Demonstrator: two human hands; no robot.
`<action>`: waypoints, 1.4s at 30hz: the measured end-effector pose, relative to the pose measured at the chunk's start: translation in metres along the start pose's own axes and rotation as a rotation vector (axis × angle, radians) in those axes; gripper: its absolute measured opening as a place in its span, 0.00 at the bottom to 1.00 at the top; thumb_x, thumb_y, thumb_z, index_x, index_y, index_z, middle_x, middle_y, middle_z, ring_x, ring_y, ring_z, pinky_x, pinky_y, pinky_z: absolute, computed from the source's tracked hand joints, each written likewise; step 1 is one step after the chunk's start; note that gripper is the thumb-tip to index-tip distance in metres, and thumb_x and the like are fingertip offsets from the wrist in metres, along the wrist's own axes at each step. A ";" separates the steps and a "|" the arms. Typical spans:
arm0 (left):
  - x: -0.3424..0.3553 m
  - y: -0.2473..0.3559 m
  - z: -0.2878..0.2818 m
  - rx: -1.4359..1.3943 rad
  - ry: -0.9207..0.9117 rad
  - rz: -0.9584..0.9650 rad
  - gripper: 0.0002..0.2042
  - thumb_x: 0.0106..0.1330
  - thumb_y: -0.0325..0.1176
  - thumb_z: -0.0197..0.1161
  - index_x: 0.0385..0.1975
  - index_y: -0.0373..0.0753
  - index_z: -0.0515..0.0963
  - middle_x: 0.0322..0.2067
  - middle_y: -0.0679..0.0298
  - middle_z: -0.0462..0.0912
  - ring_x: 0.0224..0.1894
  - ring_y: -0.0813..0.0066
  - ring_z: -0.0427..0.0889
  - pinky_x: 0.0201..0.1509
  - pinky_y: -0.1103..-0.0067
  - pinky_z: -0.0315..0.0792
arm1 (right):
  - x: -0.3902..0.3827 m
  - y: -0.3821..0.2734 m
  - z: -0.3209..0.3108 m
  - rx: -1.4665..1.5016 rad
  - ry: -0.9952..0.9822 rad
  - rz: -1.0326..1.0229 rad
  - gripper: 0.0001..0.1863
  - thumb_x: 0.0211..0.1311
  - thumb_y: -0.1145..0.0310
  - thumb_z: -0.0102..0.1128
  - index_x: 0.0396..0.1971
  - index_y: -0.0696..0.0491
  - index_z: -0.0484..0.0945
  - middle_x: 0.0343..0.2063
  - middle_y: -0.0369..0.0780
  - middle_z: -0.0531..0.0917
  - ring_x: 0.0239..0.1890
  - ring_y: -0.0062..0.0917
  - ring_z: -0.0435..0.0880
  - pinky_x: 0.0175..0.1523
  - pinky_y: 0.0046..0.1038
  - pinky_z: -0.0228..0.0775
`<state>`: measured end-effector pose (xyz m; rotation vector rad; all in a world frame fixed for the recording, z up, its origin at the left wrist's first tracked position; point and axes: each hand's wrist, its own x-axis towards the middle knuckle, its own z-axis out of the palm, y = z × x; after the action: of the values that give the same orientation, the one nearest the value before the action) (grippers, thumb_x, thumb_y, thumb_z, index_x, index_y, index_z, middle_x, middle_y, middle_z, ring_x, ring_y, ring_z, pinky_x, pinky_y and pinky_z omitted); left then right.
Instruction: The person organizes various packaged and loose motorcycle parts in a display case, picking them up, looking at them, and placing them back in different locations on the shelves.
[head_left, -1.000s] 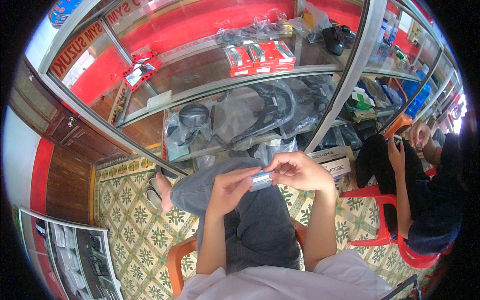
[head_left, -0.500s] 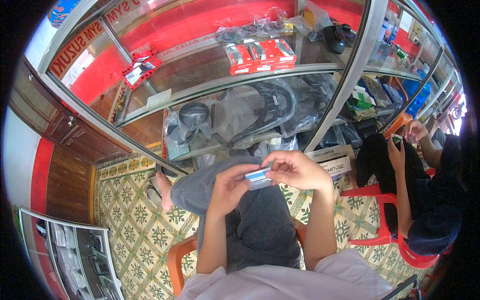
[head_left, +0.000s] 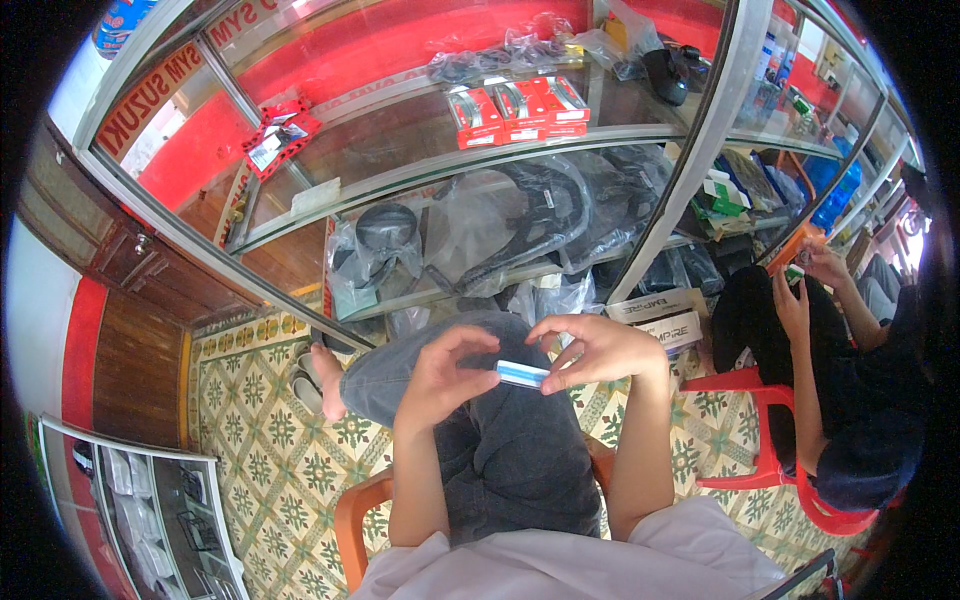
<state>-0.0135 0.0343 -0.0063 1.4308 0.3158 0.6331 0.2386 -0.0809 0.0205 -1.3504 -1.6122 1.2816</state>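
Note:
Above my lap I hold a small flat box point(head_left: 522, 374), white with a blue stripe, nearly level and with its right end a little lower. My left hand point(head_left: 440, 378) has its thumb at the box's left end, the fingers curled above and behind it. At the right end, the thumb of my right hand point(head_left: 602, 352) presses on the box, and its fingers arch over the far side. Fingertips behind the box are partly hidden. My legs in dark grey jeans point(head_left: 520, 450) lie below.
Ahead stands a glass display case point(head_left: 400, 175) with red-and-white boxes point(head_left: 520, 112) and plastic-wrapped black parts point(head_left: 520, 215). Long cartons point(head_left: 665, 325) lie at its foot. To the right, another person point(head_left: 860, 400) sits on a red chair point(head_left: 770, 430), holding a small item. A glass cabinet point(head_left: 150, 510) stands lower left.
My hands have spread slightly apart and the fingers have lifted off the box's top. The box has dropped a little and now shows a narrower face. The other person's hands shifted slightly.

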 end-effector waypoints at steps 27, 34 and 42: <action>0.003 0.019 0.048 0.817 0.242 0.293 0.26 0.44 0.22 0.75 0.47 0.38 0.77 0.45 0.53 0.81 0.52 0.50 0.82 0.52 0.64 0.77 | 0.027 -0.012 0.029 0.099 0.035 0.023 0.56 0.54 0.65 0.79 0.75 0.58 0.48 0.59 0.48 0.74 0.48 0.29 0.84 0.52 0.30 0.81; 0.007 0.012 0.052 0.851 0.327 0.563 0.27 0.42 0.19 0.72 0.49 0.37 0.79 0.51 0.54 0.81 0.56 0.50 0.81 0.57 0.65 0.78 | 0.034 -0.021 0.034 0.053 0.159 -0.163 0.54 0.49 0.71 0.80 0.73 0.56 0.53 0.54 0.44 0.77 0.52 0.25 0.80 0.53 0.30 0.80; 0.006 0.012 0.043 0.849 0.300 0.453 0.30 0.44 0.23 0.75 0.54 0.39 0.79 0.54 0.52 0.81 0.56 0.53 0.82 0.59 0.67 0.77 | 0.029 -0.023 0.031 0.378 0.082 -0.159 0.48 0.52 0.65 0.78 0.70 0.57 0.59 0.56 0.44 0.77 0.53 0.24 0.79 0.50 0.25 0.75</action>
<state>0.0132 0.0031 0.0124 2.2542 0.5411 1.1734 0.1954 -0.0606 0.0305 -1.0089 -1.3112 1.3339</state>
